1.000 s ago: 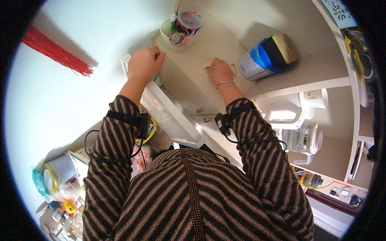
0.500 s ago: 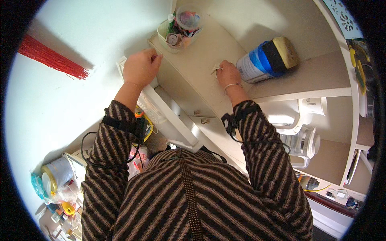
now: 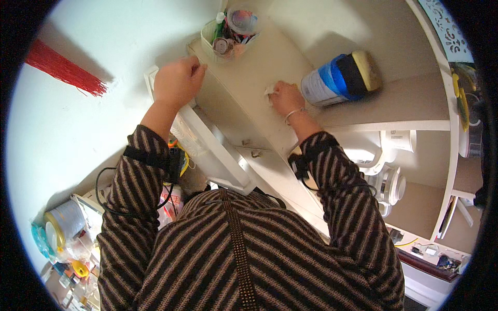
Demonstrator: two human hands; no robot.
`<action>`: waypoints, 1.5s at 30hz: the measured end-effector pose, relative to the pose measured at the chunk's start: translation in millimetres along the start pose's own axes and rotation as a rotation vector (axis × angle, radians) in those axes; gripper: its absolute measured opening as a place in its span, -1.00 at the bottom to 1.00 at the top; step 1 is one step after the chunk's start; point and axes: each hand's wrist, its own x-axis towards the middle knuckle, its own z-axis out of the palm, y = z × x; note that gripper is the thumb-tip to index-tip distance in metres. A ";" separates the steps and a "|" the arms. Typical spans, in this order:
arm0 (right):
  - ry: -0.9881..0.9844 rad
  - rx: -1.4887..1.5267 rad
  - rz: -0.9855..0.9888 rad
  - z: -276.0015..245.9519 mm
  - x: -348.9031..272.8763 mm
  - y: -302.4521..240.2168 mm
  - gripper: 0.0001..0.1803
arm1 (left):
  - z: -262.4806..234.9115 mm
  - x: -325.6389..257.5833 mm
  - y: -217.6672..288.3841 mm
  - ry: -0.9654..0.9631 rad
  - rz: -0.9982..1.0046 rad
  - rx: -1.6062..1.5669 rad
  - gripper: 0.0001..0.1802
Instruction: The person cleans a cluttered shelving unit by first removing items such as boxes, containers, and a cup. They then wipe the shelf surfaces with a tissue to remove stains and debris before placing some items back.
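Observation:
My right hand (image 3: 287, 98) is closed on a small crumpled white tissue (image 3: 270, 90), pressed to the beige shelf top (image 3: 254, 72). Just right of it lies a large jar (image 3: 332, 80) on its side, with a blue and black band and a yellowish end. My left hand (image 3: 177, 83) makes a fist above a white drawer-like panel (image 3: 207, 147), by the shelf's left edge; its palm side is hidden, so I cannot make out anything inside it. Beyond both hands, a pale plastic basket (image 3: 208, 44) holds bottles and a round clear tub (image 3: 243, 22).
A red tassel (image 3: 67, 67) hangs on the wall at left. Below it stand a round tub (image 3: 67, 220) and assorted small items. A glass jug with a white lid (image 3: 386, 186) is in the lower compartment at right. Cables run along both my forearms.
My right hand has slid slightly left with the tissue, away from the jar. My left fist stays near the panel. The whole view has shifted a little.

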 end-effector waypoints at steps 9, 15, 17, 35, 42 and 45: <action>0.113 -0.003 -0.078 7.5 -0.7 3.9 -0.74 | -0.2 -0.2 0.1 -0.024 0.001 0.019 -0.71; 0.125 -0.079 -0.102 14.2 6.2 6.4 -0.72 | 0.0 1.4 -1.7 -0.003 0.023 0.028 -0.71; -0.004 -0.016 -0.014 12.0 5.7 4.6 -0.72 | 2.1 -1.2 -2.3 -0.013 0.023 0.029 -0.69; 0.117 -0.074 -0.003 -2.3 2.7 -4.8 -0.69 | 3.2 0.9 -5.2 0.021 0.039 0.016 -0.65; 0.017 -0.127 0.026 -4.3 9.5 -1.0 -0.69 | 1.4 -1.4 -3.2 -0.010 0.017 0.011 -0.72; 0.110 -0.113 0.134 -10.0 18.2 7.0 -0.68 | 0.0 1.2 -3.8 0.005 0.017 -0.016 -0.72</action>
